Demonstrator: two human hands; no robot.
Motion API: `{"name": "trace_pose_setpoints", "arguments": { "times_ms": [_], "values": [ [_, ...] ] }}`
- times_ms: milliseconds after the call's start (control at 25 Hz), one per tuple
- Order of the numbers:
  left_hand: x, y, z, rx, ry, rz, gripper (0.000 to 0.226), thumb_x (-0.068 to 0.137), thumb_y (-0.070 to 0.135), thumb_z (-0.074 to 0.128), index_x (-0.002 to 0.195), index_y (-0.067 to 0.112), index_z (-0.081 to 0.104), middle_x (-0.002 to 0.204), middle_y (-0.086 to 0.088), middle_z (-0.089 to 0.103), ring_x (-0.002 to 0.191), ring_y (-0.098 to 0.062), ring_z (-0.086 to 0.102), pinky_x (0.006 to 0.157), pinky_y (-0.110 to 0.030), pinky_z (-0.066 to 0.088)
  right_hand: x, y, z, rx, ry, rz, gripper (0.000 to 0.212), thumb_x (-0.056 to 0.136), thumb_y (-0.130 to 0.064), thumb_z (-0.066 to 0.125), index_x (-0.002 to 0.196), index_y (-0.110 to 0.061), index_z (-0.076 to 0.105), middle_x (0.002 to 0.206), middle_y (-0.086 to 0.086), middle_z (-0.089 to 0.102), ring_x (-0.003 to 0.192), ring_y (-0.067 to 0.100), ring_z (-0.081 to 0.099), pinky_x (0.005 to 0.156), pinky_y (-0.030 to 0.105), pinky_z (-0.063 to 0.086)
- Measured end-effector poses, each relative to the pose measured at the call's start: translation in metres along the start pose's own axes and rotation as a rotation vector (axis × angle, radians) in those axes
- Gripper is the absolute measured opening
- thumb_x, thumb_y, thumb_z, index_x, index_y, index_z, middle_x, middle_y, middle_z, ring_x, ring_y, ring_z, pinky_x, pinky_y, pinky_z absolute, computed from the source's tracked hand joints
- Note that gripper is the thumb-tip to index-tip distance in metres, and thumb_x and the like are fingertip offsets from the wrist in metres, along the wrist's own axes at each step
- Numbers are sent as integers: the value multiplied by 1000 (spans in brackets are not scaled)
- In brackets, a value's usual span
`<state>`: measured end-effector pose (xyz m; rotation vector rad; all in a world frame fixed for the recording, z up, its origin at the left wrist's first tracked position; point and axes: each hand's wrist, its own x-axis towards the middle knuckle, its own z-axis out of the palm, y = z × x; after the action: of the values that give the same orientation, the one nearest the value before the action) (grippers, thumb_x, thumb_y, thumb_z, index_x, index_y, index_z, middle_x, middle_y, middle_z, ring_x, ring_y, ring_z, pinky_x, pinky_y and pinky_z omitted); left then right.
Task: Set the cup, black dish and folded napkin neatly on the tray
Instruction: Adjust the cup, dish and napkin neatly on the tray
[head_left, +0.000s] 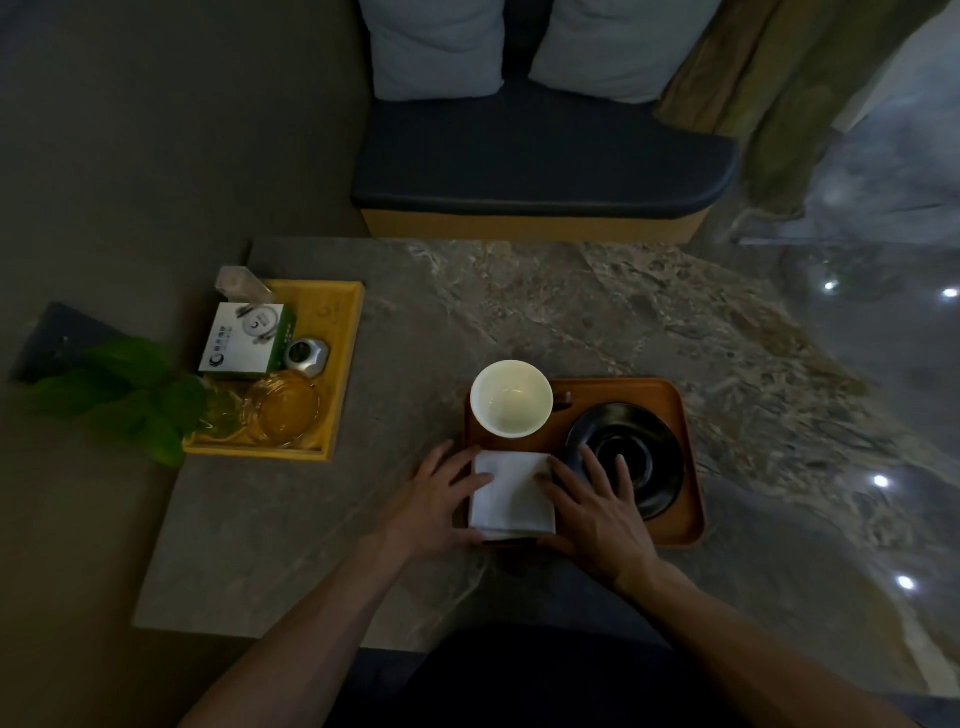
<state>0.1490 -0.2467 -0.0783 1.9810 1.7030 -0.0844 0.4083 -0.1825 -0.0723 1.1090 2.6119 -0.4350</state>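
A brown tray (670, 395) lies on the marble table. On its far left part stands a white cup (511, 399). A black dish (641, 447) fills the tray's right half. The folded white napkin (511, 496) lies flat on the near left part of the tray. My left hand (434, 499) rests with spread fingers against the napkin's left edge. My right hand (597, 506) lies on the napkin's right edge, its fingers reaching over the rim of the black dish. Neither hand grips anything.
A yellow tray (343, 364) at the table's left holds a white and green box (244, 340), a glass ashtray (283, 410) and a small silver object (306, 356). Green leaves (130, 389) overhang its left side. A dark cushioned bench (540, 161) stands beyond the table.
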Motion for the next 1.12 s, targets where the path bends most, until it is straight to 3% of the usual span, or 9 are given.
{"name": "trace_pose_setpoints", "arguments": {
  "times_ms": [200, 360, 520, 880, 1120],
  "values": [
    [-1, 0, 3, -36, 12, 0, 78, 80, 61, 64, 147, 35, 33, 161, 0, 19, 148, -29, 4, 117, -55, 20, 6, -3, 4, -28, -26, 10, 80, 86, -60, 53, 151, -31, 17, 164, 2, 8, 143, 37, -20, 109, 66, -15],
    [0, 1, 7, -56, 31, -5, 78, 79, 61, 64, 146, 34, 34, 161, -1, 20, 148, -30, 6, 117, -54, 21, 8, -2, 1, -19, -26, 9, 83, 81, -60, 62, 149, -30, 26, 162, 4, 20, 143, 38, -10, 109, 68, -7],
    [1, 0, 8, -80, 45, -26, 78, 79, 61, 63, 146, 34, 33, 161, 0, 20, 148, -28, 5, 116, -53, 22, 13, 1, 1, -31, -31, 5, 83, 86, -57, 57, 152, -31, 14, 164, 2, 7, 141, 36, -21, 108, 66, -15],
    [4, 3, 7, -64, 96, -8, 85, 71, 62, 69, 144, 29, 39, 158, -7, 28, 145, -35, 15, 114, -58, 22, 19, 4, -9, -23, -31, 19, 84, 81, -65, 56, 151, -30, 23, 163, 3, 16, 147, 41, -4, 110, 69, -7],
    [5, 4, 9, 36, 155, 1, 83, 66, 67, 68, 138, 33, 44, 150, -7, 41, 139, -36, 30, 109, -63, 28, 24, 9, -10, -44, -46, 16, 88, 81, -69, 55, 151, -35, 15, 164, 2, 9, 147, 40, -10, 106, 65, -19]
  ]
}}
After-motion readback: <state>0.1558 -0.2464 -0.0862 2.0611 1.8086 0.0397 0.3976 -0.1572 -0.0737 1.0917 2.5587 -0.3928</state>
